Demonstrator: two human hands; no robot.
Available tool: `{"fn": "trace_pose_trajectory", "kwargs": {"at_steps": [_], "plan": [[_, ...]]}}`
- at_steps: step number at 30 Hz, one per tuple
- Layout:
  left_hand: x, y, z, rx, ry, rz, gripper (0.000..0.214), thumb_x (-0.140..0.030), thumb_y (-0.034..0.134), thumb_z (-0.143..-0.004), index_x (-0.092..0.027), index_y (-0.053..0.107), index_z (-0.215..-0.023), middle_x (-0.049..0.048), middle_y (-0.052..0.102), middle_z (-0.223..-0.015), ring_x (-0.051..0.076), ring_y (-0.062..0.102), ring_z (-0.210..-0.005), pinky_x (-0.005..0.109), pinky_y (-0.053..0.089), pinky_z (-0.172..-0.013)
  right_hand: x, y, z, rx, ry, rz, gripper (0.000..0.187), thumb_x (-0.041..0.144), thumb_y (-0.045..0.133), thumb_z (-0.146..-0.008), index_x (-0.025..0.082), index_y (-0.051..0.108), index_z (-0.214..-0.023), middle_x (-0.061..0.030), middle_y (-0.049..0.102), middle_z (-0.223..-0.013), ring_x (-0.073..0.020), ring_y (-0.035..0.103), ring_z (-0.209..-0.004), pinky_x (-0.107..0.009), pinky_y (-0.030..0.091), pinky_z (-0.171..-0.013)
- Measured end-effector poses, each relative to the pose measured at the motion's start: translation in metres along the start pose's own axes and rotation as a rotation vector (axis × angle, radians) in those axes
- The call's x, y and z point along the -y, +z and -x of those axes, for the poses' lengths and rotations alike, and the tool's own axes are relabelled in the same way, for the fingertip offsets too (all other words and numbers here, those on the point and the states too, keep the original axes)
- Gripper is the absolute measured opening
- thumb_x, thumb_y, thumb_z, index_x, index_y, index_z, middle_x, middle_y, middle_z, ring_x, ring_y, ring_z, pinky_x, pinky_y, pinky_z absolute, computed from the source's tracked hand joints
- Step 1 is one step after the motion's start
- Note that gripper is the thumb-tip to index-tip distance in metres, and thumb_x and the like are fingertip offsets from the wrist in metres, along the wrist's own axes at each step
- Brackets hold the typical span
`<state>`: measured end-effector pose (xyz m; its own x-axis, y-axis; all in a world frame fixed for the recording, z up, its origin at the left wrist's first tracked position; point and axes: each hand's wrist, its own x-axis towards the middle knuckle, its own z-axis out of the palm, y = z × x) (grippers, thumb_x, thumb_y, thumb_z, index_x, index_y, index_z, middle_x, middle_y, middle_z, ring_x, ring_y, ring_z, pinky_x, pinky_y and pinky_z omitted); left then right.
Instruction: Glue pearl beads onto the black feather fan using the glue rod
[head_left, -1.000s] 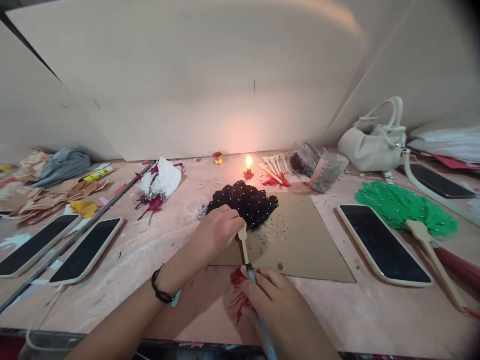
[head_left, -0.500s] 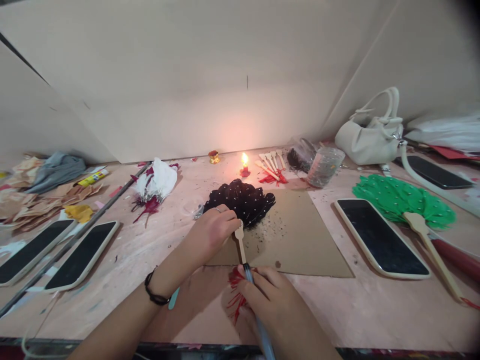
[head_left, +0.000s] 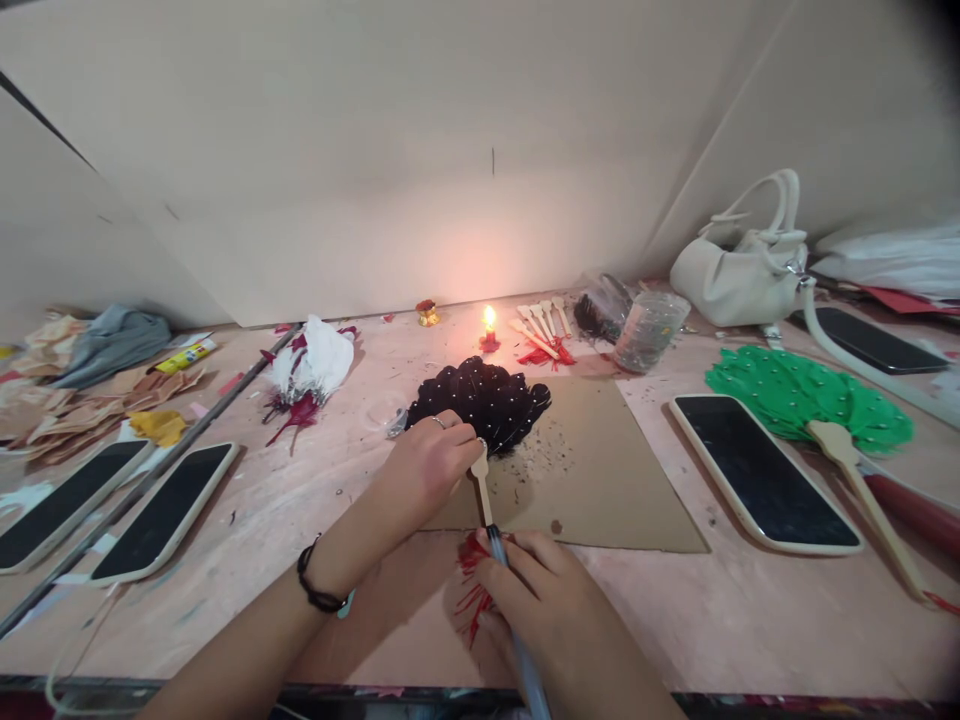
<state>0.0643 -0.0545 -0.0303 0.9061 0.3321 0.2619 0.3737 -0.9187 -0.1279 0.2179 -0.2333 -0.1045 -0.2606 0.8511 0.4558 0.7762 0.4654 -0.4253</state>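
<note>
A black fan [head_left: 487, 400] dotted with small white beads lies partly on a cardboard sheet [head_left: 622, 480]. Its pale wooden handle [head_left: 483, 490] points toward me. My left hand [head_left: 439, 455] has its fingertips closed on the fan where the handle meets the black part; the exact grip is partly hidden. Lower down, my right hand [head_left: 525, 590] is closed around a grey pen-like tool [head_left: 529, 670], whose dark end touches or overlaps the handle. A red tassel [head_left: 472, 600] lies under and beside the right fingers.
Behind the fan burns a small candle [head_left: 489, 330]. Wooden handles [head_left: 541, 325] with red tassels and a clear plastic cup [head_left: 651, 332] stand nearby. To the right are a phone [head_left: 765, 475], a green fan [head_left: 795, 395] and a white handbag [head_left: 739, 270]. Two phones lie left, beside a metal rod.
My left wrist has shifted slightly to the right, with the bracelet now overlapping the teal stick. Both hands otherwise keep their places on the fan and the tool.
</note>
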Motion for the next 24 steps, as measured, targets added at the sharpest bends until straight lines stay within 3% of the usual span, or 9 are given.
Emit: {"fn": "trace_pose_trajectory", "kwargs": {"at_steps": [7, 12, 16, 20, 24], "plan": [[-0.003, -0.001, -0.003, 0.028, 0.023, -0.032, 0.031, -0.005, 0.057, -0.105, -0.018, 0.061, -0.078, 0.0032, 0.065, -0.082, 0.024, 0.056, -0.084, 0.039, 0.043, -0.072, -0.002, 0.007, 0.002, -0.017, -0.007, 0.008, 0.059, 0.003, 0.080, -0.084, 0.018, 0.064, -0.139, -0.0099, 0.078, -0.123, -0.0321, 0.067, -0.107, -0.047, 0.060, -0.096], [-0.007, -0.003, -0.006, 0.040, 0.040, -0.128, 0.027, -0.003, 0.069, -0.097, -0.019, 0.062, -0.076, 0.0024, 0.067, -0.079, 0.025, 0.059, -0.081, 0.040, 0.039, -0.069, -0.002, 0.011, 0.004, -0.040, -0.009, 0.004, 0.049, 0.003, 0.082, -0.084, 0.020, 0.067, -0.127, -0.0093, 0.078, -0.120, -0.0313, 0.066, -0.106, -0.046, 0.059, -0.097], [-0.011, -0.007, -0.011, 0.072, 0.030, -0.167, 0.029, -0.001, 0.069, -0.096, -0.018, 0.063, -0.073, 0.0026, 0.068, -0.077, 0.024, 0.062, -0.080, 0.040, 0.040, -0.069, 0.000, 0.012, 0.004, -0.031, 0.017, -0.016, 0.044, 0.005, 0.086, -0.082, 0.020, 0.069, -0.120, -0.0083, 0.077, -0.117, -0.0313, 0.066, -0.104, -0.046, 0.059, -0.095], [-0.018, -0.022, -0.024, 0.219, -0.034, -0.148, 0.032, 0.002, 0.066, -0.095, -0.017, 0.065, -0.070, 0.0040, 0.070, -0.075, 0.025, 0.066, -0.081, 0.039, 0.043, -0.069, -0.001, 0.010, 0.000, -0.052, -0.004, 0.005, 0.037, 0.013, 0.086, -0.089, 0.020, 0.069, -0.121, -0.0067, 0.079, -0.113, -0.0300, 0.067, -0.100, -0.044, 0.060, -0.090], [-0.024, -0.034, -0.044, 0.398, -0.212, -0.125, 0.028, 0.007, 0.059, -0.089, -0.014, 0.072, -0.075, 0.0096, 0.075, -0.081, 0.027, 0.071, -0.083, 0.037, 0.048, -0.070, -0.002, 0.007, -0.005, -0.101, -0.056, 0.053, 0.024, 0.022, 0.082, -0.097, 0.018, 0.070, -0.117, -0.0071, 0.079, -0.109, -0.0291, 0.069, -0.097, -0.041, 0.060, -0.083]]}}
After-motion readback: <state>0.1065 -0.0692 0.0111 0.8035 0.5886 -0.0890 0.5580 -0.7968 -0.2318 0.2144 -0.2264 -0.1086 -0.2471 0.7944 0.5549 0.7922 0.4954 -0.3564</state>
